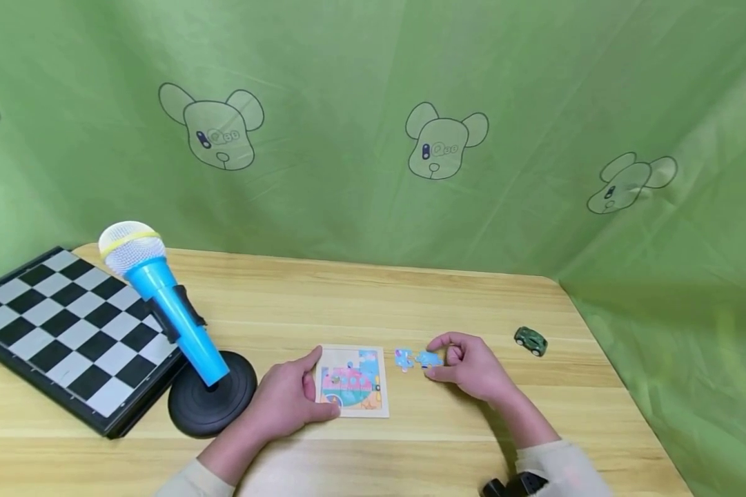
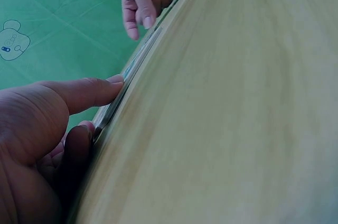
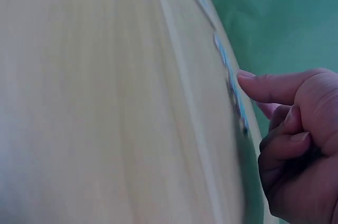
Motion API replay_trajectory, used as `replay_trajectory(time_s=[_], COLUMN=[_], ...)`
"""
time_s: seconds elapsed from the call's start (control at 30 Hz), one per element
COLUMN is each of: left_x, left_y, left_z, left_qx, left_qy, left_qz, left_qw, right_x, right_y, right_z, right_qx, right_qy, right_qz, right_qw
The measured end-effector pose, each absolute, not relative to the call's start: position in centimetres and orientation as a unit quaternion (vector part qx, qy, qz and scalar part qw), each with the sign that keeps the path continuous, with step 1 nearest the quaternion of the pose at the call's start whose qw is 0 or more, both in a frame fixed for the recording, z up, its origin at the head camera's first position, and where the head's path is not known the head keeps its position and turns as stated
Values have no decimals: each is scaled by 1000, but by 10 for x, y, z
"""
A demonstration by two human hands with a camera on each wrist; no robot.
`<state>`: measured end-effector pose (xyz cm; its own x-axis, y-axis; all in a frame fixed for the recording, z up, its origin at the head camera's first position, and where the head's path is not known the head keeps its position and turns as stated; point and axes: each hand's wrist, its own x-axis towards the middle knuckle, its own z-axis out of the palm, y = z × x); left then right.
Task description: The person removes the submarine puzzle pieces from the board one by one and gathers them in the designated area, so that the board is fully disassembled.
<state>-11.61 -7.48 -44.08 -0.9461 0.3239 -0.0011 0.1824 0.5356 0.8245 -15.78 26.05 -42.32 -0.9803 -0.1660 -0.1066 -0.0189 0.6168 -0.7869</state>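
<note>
A small square jigsaw puzzle tray [image 1: 385, 397] with a pale rim lies flat on the table, bearing a pink, teal and blue picture; its upper left part shows pale and bare. My left hand [image 1: 288, 402] grips the tray's left side, thumb at the near corner and forefinger at the far one. To the right of the tray lie two blue jigsaw pieces side by side. The nearer-to-tray piece [image 1: 403, 359] has pink marks. My right hand [image 1: 468, 368] pinches the other piece [image 1: 429, 358] between thumb and forefinger, its remaining fingers curled in.
At the left, a black-and-white chessboard [image 1: 74, 324] lies beside a blue toy microphone [image 1: 180, 317] on a round black base [image 1: 189, 407], close to my left forearm. A small green toy car [image 1: 531, 341] stands beyond my right hand. Green cloth [image 1: 335, 172] hangs behind the wooden table [image 1: 323, 297].
</note>
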Motion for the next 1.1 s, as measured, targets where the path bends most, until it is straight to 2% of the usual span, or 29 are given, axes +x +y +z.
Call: replay_trajectory(time_s=[0.6, 0.83, 1.1], left_x=[-118, -118, -118], left_y=[-77, -76, -75], left_z=[-439, -441, -441], left_qx=[138, 144, 146], left_qy=[879, 882, 881], left_qz=[449, 442, 444], left_qw=[81, 75, 78], right_x=[-153, -150, -148], right_y=[176, 165, 161], right_z=[-425, -424, -422], right_qx=[-170, -172, -162], right_qy=[865, 866, 882], right_qz=[-456, -446, -420], right_qw=[120, 147, 140])
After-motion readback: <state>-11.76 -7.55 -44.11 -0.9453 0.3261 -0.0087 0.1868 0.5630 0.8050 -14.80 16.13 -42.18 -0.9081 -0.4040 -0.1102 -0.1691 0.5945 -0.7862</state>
